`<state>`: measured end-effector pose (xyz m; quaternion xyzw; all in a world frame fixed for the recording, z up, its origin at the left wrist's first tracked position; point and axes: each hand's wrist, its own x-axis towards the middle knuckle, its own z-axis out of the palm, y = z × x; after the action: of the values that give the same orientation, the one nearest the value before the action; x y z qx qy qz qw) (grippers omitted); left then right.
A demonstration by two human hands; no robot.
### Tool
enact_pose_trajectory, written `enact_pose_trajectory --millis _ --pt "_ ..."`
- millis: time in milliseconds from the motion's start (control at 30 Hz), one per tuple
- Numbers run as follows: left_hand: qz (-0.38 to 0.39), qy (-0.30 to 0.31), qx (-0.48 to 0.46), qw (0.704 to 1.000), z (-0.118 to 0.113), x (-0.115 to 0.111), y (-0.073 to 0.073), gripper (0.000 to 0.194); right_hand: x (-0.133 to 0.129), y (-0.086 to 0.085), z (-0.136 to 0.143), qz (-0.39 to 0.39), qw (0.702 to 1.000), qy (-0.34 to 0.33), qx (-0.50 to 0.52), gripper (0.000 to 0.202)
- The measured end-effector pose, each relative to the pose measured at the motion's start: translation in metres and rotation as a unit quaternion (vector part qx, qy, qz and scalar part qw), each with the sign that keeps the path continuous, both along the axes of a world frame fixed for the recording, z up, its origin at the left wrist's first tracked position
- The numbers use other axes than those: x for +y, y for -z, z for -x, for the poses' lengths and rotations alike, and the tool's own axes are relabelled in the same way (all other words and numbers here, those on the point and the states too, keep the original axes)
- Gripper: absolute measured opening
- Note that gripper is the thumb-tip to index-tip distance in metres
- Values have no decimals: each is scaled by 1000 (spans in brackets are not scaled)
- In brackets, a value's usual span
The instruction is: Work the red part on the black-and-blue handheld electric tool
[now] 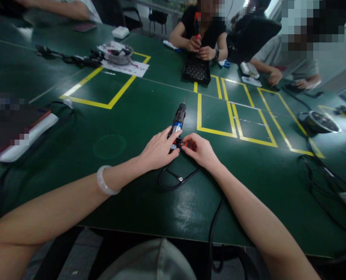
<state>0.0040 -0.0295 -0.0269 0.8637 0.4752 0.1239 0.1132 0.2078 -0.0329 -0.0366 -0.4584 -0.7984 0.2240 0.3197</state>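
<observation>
A black and silver cylindrical tool with a blue band and a thin tip lies on the green table, its tip pointing away from me. My left hand rests over its near end, fingers closed around it. At the right of that end, my right hand pinches something small and partly hidden, with red and orange showing beside the fingers. A black cable with a small ring terminal loops below the hands. A thicker black cable hangs over the table's near edge.
A metal bowl of parts stands on paper at the back left. Across the table, a person holds a red and black tool above a black tray. Another round metal bowl and cables lie at the right. A device sits at the left.
</observation>
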Motion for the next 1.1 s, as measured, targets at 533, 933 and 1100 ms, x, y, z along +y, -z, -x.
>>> enact_pose_trajectory --millis 533,933,1100 --pt "-5 5 -1 1000 0 0 1 63 1 3 2 56 997 28 42 14" --pt "4 -5 2 1000 -3 -1 -2 62 6 8 5 126 982 45 130 26" --pt "8 -2 5 1000 -2 -1 -2 62 7 7 6 138 981 49 130 27"
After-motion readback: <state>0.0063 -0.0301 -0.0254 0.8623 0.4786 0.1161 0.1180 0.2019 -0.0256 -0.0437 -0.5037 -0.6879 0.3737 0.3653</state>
